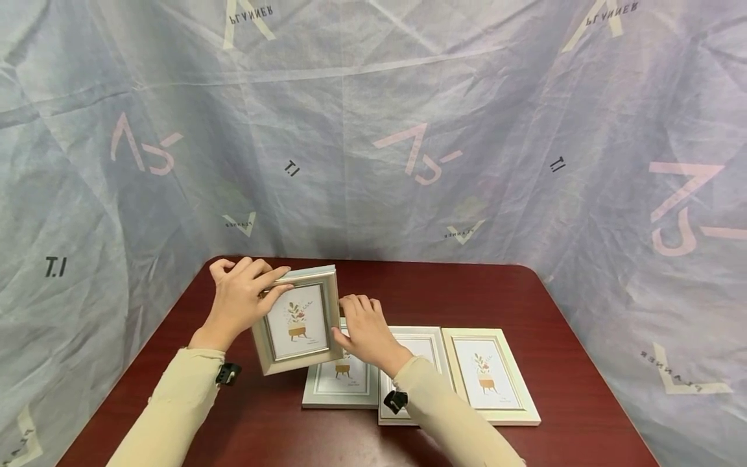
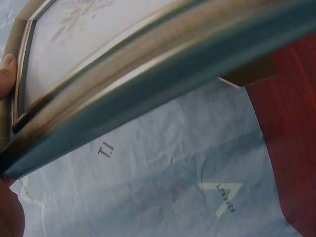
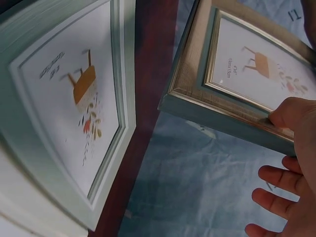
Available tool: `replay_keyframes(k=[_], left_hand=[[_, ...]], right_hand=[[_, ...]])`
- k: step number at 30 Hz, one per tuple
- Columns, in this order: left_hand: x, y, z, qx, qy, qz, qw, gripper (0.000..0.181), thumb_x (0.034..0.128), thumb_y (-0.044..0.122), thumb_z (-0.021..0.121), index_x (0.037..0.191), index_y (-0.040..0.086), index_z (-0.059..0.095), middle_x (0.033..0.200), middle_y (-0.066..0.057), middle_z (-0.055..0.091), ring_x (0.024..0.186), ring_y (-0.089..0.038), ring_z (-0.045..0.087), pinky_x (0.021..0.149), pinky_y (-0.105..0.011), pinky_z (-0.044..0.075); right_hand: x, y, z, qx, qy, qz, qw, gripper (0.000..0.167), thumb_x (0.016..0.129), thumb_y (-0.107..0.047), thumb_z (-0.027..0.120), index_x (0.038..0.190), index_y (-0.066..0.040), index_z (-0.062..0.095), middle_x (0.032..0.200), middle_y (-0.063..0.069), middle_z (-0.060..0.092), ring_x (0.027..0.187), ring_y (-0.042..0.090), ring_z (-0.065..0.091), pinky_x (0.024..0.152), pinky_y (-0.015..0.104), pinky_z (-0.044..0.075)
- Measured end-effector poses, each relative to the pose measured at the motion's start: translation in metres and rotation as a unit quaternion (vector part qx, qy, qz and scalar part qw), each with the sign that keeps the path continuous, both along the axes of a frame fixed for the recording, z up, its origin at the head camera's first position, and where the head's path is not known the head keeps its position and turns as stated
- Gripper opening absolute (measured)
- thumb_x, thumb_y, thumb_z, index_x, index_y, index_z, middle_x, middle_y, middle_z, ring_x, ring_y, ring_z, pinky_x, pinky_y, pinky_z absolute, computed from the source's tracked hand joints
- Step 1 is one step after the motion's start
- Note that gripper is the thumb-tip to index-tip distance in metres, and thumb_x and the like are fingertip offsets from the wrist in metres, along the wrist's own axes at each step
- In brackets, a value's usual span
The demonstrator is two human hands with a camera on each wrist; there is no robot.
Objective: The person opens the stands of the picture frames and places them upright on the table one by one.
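Observation:
Both hands hold a picture frame [image 1: 299, 323] tilted up above the left part of the table. It has a champagne-gold border, a blue-grey side and a print of a plant in a pot on legs. My left hand [image 1: 240, 297] grips its upper left corner. My right hand [image 1: 369, 332] pinches the right edge; in the right wrist view the thumb [image 3: 291, 114] lies on the front border and several fingers are spread behind. Below lie a pale green picture frame [image 1: 338, 401], a white picture frame [image 1: 428, 332] partly hidden by my right arm, and a cream picture frame [image 1: 528, 410].
The three lying frames stand side by side on a dark red table [image 1: 455, 292] with rounded far corners. A grey printed cloth [image 1: 350, 214] hangs behind the table and along its sides. Each wrist wears a black strap [image 1: 395, 401].

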State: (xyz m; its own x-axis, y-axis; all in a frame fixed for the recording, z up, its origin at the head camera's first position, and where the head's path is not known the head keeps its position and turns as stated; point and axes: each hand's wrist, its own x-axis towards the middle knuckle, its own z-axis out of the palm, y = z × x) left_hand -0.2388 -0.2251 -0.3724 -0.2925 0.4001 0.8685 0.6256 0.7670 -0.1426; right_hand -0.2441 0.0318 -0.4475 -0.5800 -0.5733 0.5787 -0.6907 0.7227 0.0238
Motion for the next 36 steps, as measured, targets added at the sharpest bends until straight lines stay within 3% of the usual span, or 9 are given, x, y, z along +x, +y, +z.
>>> replay_keyframes(k=[6, 17, 27, 36], left_hand=[[0.001, -0.014, -0.002, 0.03, 0.006, 0.008, 0.9995, 0.046, 0.0976, 0.05, 0.057, 0.099, 0.01, 0.08, 0.076, -0.006, 0.061, 0.067, -0.027, 0.048, 0.074, -0.061, 0.021], [0.011, -0.032, -0.007, 0.058, 0.006, 0.028, 0.9979, 0.049, 0.0958, 0.052, 0.058, 0.095, 0.008, 0.08, 0.074, -0.005, 0.059, 0.066, -0.028, 0.048, 0.076, -0.063, 0.019], [0.021, -0.044, -0.021, 0.074, 0.008, 0.041, 0.9963, 0.05, 0.0953, 0.052, 0.059, 0.093, 0.007, 0.08, 0.071, -0.006, 0.058, 0.064, -0.027, 0.047, 0.076, -0.065, 0.018], [0.03, -0.053, -0.031, 0.081, 0.031, 0.066, 0.994, 0.047, 0.0948, 0.048, 0.061, 0.093, 0.005, 0.08, 0.071, -0.008, 0.059, 0.064, -0.03, 0.048, 0.077, -0.066, 0.021]], right_hand=[[-0.002, -0.019, 0.001, 0.0, -0.026, 0.001, 0.9997, 0.045, 0.09, -0.032, 0.066, 0.124, -0.004, 0.053, 0.115, 0.007, 0.058, 0.106, 0.025, 0.054, 0.088, 0.042, 0.042], [-0.004, -0.045, -0.001, 0.003, -0.041, 0.001, 0.9991, 0.044, 0.093, -0.032, 0.066, 0.126, -0.006, 0.053, 0.116, 0.005, 0.058, 0.105, 0.022, 0.054, 0.086, 0.039, 0.043], [-0.002, -0.062, -0.012, 0.045, -0.055, -0.015, 0.9974, 0.047, 0.095, -0.038, 0.061, 0.13, -0.008, 0.051, 0.12, 0.004, 0.057, 0.109, 0.02, 0.053, 0.087, 0.035, 0.041], [-0.002, -0.079, -0.023, 0.058, -0.015, -0.017, 0.9981, 0.046, 0.094, -0.039, 0.063, 0.128, -0.01, 0.054, 0.118, 0.001, 0.058, 0.105, 0.018, 0.055, 0.082, 0.031, 0.041]])
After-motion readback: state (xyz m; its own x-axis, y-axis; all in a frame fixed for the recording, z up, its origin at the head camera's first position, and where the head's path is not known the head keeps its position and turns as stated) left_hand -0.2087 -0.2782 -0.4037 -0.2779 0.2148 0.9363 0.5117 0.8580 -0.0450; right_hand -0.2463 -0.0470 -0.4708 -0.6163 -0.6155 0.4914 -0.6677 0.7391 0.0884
